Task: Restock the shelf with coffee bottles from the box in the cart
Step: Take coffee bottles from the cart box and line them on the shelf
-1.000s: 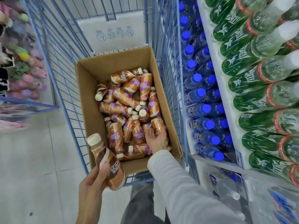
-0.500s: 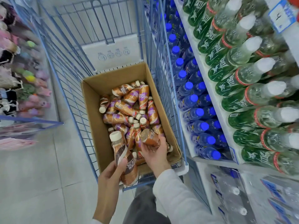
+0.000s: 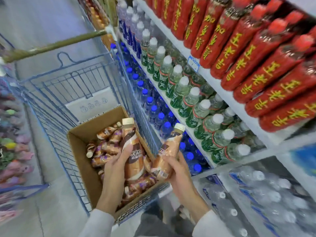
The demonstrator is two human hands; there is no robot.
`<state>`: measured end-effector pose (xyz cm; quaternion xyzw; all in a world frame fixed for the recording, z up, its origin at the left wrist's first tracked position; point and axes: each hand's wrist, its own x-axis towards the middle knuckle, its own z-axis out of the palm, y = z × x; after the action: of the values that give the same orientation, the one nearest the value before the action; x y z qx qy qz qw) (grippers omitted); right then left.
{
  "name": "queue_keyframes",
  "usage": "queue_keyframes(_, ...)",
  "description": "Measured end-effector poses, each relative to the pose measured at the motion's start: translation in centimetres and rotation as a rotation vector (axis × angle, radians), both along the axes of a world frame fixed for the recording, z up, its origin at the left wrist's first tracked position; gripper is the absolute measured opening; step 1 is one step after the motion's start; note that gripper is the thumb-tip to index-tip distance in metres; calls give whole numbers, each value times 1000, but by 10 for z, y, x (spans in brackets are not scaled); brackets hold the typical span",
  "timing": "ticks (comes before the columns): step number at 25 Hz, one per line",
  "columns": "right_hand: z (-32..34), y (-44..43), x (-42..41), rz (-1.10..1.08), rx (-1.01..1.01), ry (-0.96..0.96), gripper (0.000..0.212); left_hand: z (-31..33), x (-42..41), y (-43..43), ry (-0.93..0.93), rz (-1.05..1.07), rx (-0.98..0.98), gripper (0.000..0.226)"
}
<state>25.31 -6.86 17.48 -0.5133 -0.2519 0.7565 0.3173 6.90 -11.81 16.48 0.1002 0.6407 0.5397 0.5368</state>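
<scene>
A cardboard box (image 3: 80,151) sits in the blue wire cart (image 3: 56,106) and holds several brown coffee bottles (image 3: 106,147) lying in a heap. My left hand (image 3: 116,166) grips one coffee bottle (image 3: 132,151) upright above the box, cream cap up. My right hand (image 3: 177,170) grips a second coffee bottle (image 3: 168,151), tilted to the right over the box's right edge, toward the shelf (image 3: 222,93).
The shelf at right carries red bottles (image 3: 248,53) on top, green bottles (image 3: 188,100) with white caps below, blue-capped bottles (image 3: 153,110) lower, and wrapped water packs (image 3: 256,194) at the bottom. Colourful goods (image 3: 12,147) line the left aisle side.
My right hand picked a bottle out of the box and lifted it. My left hand raised its bottle over the box. The view swung up toward the shelf.
</scene>
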Motion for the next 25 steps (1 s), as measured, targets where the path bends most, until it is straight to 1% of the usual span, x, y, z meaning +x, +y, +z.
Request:
queue_keyframes(2,26,5,36,-51,97,-114,55,16,29,25,-30,-87,53,57)
queue_keyframes(4,50,6,71,-129,177,-169,47,30,65,45,-26,-170,87,63)
queue_keyframes(5,60,4,91,-177,200,-177,47,38,85,53,-20,-216,96,67)
queue_keyframes(7,81,-3,136,-277,231,-195,58,55,132,65,-17,-326,111,71)
queue_keyframes(8,90,-8,159,-305,248,-217,59,63,155,68,-21,-371,117,71)
queue_keyframes(9,98,-15,182,-329,273,-237,53,71,179,70,-29,-411,118,68)
queue_keyframes(11,113,-33,232,-400,309,-255,37,89,234,67,-44,-491,126,59)
queue_keyframes(13,128,-53,277,-455,328,-263,28,107,287,59,-59,-581,148,59)
queue_keyframes(14,135,-65,298,-479,336,-267,27,115,313,52,-65,-625,166,60)
queue_keyframes(17,153,-102,363,-543,383,-265,35,138,386,31,-95,-755,248,56)
queue_keyframes(20,169,-137,417,-592,417,-282,25,157,448,11,-91,-890,306,67)
queue_keyframes(25,203,-168,494,-692,479,-330,31,192,535,-1,-81,-1056,401,73)
